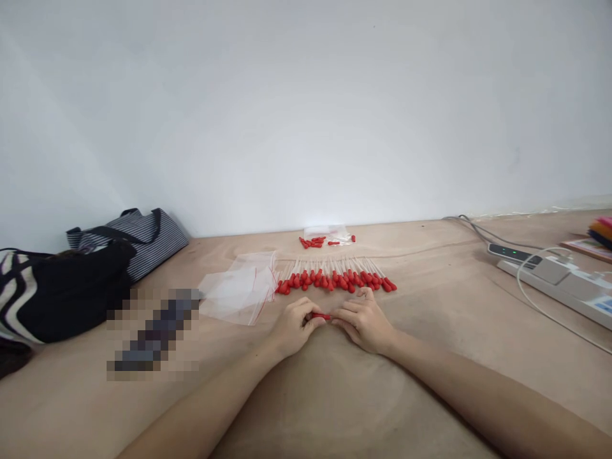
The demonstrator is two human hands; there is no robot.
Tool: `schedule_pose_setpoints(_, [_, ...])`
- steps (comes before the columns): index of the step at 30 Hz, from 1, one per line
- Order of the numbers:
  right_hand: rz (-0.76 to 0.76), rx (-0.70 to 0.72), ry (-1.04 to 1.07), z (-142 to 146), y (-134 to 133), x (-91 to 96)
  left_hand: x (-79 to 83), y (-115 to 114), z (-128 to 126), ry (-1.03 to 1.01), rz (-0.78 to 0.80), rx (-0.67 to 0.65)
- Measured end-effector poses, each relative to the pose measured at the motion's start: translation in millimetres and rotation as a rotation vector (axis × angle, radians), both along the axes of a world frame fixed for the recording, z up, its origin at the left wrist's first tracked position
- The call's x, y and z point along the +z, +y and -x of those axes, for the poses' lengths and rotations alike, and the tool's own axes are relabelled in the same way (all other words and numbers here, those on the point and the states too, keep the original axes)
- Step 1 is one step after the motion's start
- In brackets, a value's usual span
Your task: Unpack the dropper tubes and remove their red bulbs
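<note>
My left hand [297, 322] pinches a small red piece [321, 315] with a narrow body, between thumb and bent fingers. Opposite it, my right hand [364, 320] has thumb and forefinger closed at the piece's right end; whether a thin stick is also held there is too small to tell. Just beyond both hands lies a row of thin white sticks [329, 264] with bulb-shaped red heads [335, 280] pointing toward me. Several loose red pieces [313, 242] are farther back, beside a clear plastic bag [329, 233].
Clear zip bags [239, 287] with red seams lie left of the sticks. A striped bag [157, 242], a black bag [71, 293] and a pixelated dark object [155, 335] are at left. On the right are a power strip [564, 287] and cables. A wall [306, 115] closes the back.
</note>
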State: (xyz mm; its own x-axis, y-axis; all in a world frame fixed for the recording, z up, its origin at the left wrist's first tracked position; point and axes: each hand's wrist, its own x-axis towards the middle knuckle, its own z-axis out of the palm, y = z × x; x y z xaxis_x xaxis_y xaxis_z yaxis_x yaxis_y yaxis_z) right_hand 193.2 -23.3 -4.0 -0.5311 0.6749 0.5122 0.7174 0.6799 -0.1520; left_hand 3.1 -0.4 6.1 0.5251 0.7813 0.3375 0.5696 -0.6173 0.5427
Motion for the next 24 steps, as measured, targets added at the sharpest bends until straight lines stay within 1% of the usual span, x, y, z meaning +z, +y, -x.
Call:
schedule_pose_setpoints(6, [-0.021,-0.003,-0.044,-0.3,-0.9,2.5,-1.1,-1.7,-3.5,-0.015,-0.031,0.001])
schedule_pose_setpoints(13, [-0.079,-0.003,-0.047,-0.8,4.8,-5.8,-1.7,-2.5,-3.3,0.000,-0.040,-0.024])
schedule_pose_setpoints(17, [-0.088,0.000,-0.069,-2.1,5.6,-6.7,-2.1,-2.7,-4.0,-0.005,-0.071,-0.030])
schedule_pose_setpoints(21, [-0.090,-0.006,-0.081,-4.5,5.0,-5.9,-5.7,-2.0,-4.1,0.012,-0.157,-0.037])
schedule_pose_setpoints(24, [-0.095,-0.028,-0.044,-5.8,4.5,-6.0,-8.4,-2.1,-3.8,0.066,-0.314,-0.012])
